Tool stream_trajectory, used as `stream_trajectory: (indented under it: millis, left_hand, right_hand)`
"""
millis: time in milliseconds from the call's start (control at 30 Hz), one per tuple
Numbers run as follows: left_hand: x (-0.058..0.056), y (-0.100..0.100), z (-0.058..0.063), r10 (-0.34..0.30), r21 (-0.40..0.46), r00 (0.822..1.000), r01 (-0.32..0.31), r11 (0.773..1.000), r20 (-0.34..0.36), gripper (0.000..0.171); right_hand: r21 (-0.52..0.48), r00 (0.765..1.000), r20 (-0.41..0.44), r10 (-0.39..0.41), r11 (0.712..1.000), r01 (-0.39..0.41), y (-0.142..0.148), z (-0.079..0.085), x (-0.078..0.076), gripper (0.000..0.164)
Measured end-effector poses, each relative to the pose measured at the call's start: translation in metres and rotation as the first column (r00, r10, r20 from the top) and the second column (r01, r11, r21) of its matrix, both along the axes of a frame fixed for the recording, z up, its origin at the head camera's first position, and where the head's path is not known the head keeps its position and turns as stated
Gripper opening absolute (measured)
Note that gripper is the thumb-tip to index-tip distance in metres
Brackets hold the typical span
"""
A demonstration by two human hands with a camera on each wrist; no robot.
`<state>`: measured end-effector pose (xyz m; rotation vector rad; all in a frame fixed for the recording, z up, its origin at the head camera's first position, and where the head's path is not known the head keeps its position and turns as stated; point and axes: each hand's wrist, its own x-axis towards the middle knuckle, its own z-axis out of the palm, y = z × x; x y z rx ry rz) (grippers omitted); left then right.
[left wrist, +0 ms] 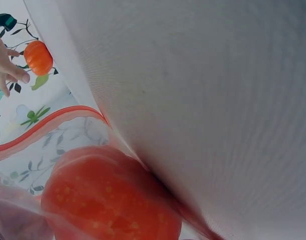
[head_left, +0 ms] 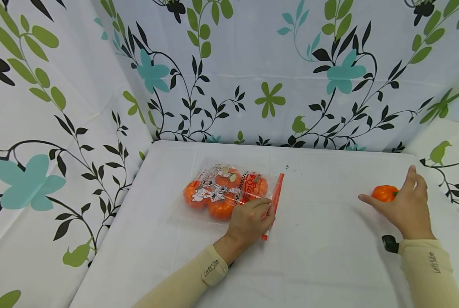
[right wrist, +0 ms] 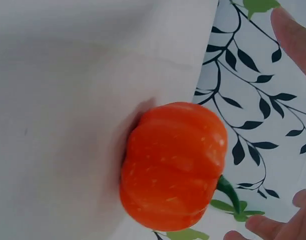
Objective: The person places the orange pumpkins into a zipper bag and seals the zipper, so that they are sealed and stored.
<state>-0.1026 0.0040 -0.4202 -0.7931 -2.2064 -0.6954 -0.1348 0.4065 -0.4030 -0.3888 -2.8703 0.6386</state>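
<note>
A clear printed zip bag [head_left: 252,183] with a red strip [head_left: 277,194] along its right end lies on the table, several orange pumpkins [head_left: 220,209] inside. My left hand [head_left: 248,219] grips the bag near that strip, fingers curled at its edge. In the left wrist view one bagged pumpkin [left wrist: 110,195] fills the bottom, behind the film. Farther right, a small ribbed orange pumpkin [head_left: 384,193] with a green stem [right wrist: 229,194] rests on the table. Around it my right hand [head_left: 408,205] is spread, thumb to its left and fingers raised beyond; in the right wrist view the fingers stand apart from it.
The white-covered table [head_left: 314,256] ends at a back edge against a hanging curtain [head_left: 233,77] printed with leaves and flowers. More of this patterned cloth hangs at the left and right sides. A dark wrist device [head_left: 389,244] sits at my right cuff.
</note>
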Motion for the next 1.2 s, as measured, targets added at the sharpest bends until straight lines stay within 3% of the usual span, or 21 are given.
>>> stream_trajectory:
  millis: [200,567,1200]
  left_hand:
    - [0.0,0.0,0.0,0.01,-0.012,1.0,-0.01,1.0,0.005,0.013]
    - [-0.001,-0.001,0.0,-0.001,-0.009,1.0,0.001,1.0,0.0,0.013]
    - [0.0,0.0,-0.001,0.007,-0.01,1.0,-0.007,1.0,0.01,0.011]
  right_hand:
    - [-0.048,0.993,0.105,-0.044,0.998,0.049,0.007,-0.003,0.001,0.142]
    - [-0.099,0.956,0.278,-0.098,0.987,0.13,0.017,-0.008,0.001,0.139]
    - [-0.072,0.962,0.252,-0.101,0.99,0.123,0.022,-0.019,0.006,0.109]
